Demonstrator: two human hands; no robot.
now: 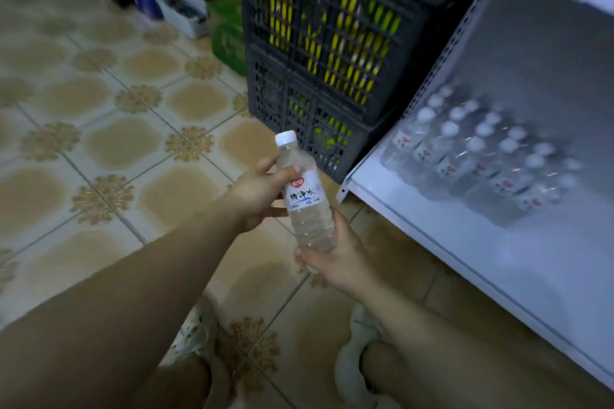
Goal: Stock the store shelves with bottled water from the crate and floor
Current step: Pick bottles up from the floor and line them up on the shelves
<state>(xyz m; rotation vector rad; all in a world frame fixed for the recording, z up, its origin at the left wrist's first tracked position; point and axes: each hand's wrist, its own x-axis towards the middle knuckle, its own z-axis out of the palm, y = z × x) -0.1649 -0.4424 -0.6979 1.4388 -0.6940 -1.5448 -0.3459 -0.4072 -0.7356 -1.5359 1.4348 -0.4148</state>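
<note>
Patterned floor tiles (99, 143) run up to a low white shelf (465, 242) on my right, with stocked bottles (481, 149) standing in rows. The water bottle (305, 199) hangs between both hands, the left hand (262, 189) wrapped round its label and the right hand (335, 262) clasping its base. I'd worry that a sloppy handover drops it, or that a shove topples the rows. Stacked crates (319, 43) crowd the shelf's end.

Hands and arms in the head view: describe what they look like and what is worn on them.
The left hand and right hand are bare: no gloves, and no rings, watch or bracelet show. The left forearm and right forearm are uncovered as far as the frame edge, with no sleeve in view.
</note>
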